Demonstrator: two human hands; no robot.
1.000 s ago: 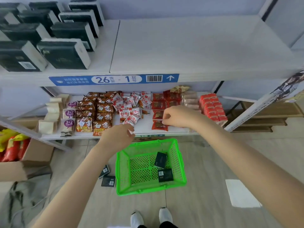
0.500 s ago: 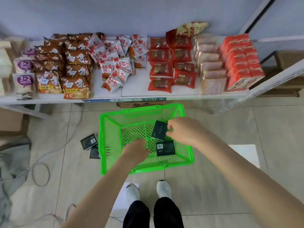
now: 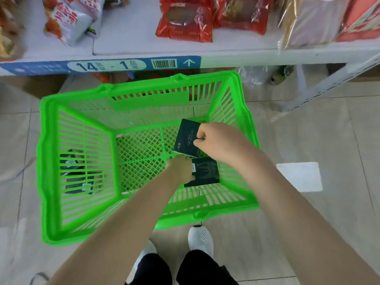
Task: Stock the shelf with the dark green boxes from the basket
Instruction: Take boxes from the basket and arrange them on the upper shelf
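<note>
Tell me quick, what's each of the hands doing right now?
Left hand: gripping the lower dark green box by its edge.
Right hand: pinching the upper dark green box.

The left hand (image 3: 180, 169) and right hand (image 3: 216, 140), inside the basket (image 3: 44, 161), are bare. Both forearms are bare too, from the basket to the lower edge of view. Near the basket are two white shoes. The right shoe (image 3: 200, 239), just beside the basket's near rim, has a rounded toe with faint grey streaks. The left shoe (image 3: 148, 254), farther from the basket, is partly hidden by the left forearm. Black trousers (image 3: 205, 270) cover both legs down to the shoes.
</note>
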